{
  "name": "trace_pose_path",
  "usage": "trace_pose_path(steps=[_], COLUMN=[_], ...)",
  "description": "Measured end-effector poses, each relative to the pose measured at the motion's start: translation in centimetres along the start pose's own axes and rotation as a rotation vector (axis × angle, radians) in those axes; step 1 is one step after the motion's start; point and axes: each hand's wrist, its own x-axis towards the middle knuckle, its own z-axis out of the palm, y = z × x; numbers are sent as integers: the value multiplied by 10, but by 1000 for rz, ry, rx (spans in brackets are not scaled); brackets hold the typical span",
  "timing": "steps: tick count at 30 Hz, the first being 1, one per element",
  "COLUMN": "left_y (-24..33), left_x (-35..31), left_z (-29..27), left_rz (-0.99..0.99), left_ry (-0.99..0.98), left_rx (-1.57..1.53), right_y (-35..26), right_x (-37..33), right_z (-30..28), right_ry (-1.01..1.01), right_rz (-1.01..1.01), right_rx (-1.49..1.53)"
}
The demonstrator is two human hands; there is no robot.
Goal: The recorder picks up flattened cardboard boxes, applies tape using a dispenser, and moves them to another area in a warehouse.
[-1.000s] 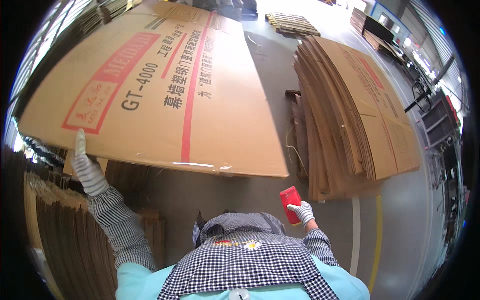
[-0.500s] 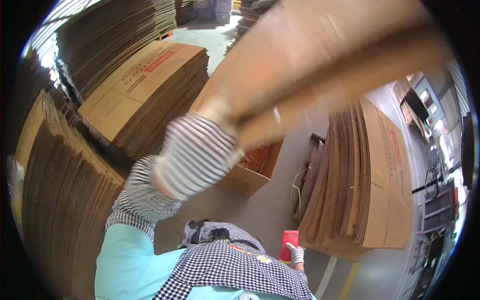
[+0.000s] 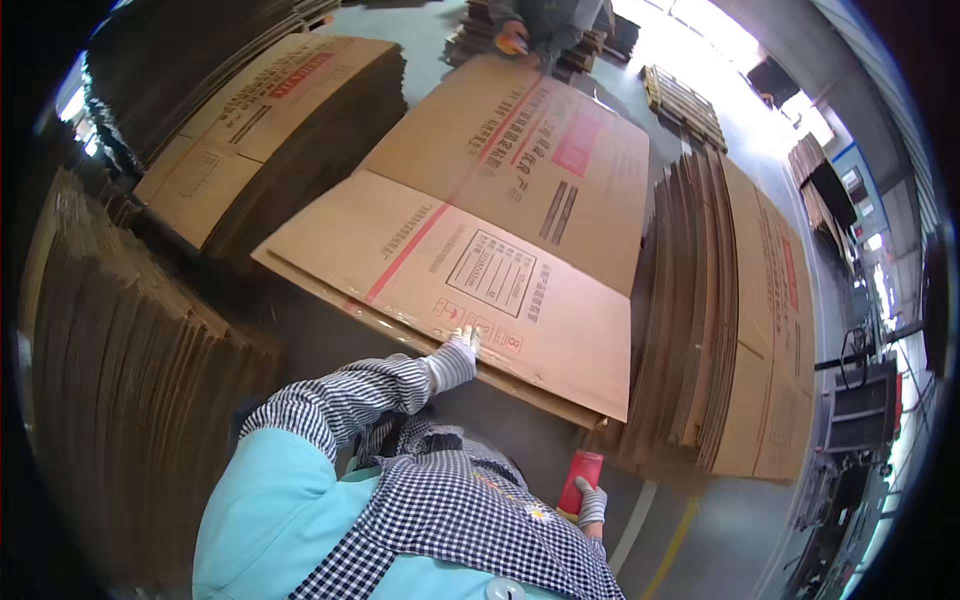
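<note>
Flattened brown cardboard carton [image 3: 500, 215], raised half a second ago, now spread before me, printed face exposed; my striped-gloved left hand [image 3: 455, 360] laps fingers over its near edge, grip untellable, matching right hand [image 3: 592, 503] clasped round red oblong object [image 3: 582, 474].

Narrow strip of floor [image 3: 322, 342] between folded carton [image 3: 480, 215] and left cardboard stack [image 3: 130, 380]; right cardboard stack [image 3: 740, 320] close beside the carton's edge.

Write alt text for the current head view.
A gloved left hand grips the near edge of a large flattened carton, while the gloved right hand holds a red object. Stacks of cardboard flank it, and another person is at the carton's far end.
</note>
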Motion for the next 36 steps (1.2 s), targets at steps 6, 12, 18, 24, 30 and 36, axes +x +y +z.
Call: trace_pose_path(steps=[6, 12, 18, 24, 30, 36], left_y=[30, 1, -13, -31, -90, -168], left_x=[-3, 20, 49, 72, 103, 117], left_z=[63, 79, 120, 13, 33, 35], left_rz=[-75, -51, -880, -437, -411, -604], left_ry=[-111, -570, -376, -480, 119, 292], left_rx=[-220, -733, -1828, -2691, -3027, -2580], right_y=[-16, -95, -207, -300, -370, -416], right_x=[-35, -52, -60, -53, -17, 34], right_z=[-2, 40, 130, 193, 259, 314], right_ry=[-21, -325, -607, -869, -959, -682], right_rz=[26, -109, -113, -318, -324, -1271], right_rx=[167, 205, 327, 235, -21, -647])
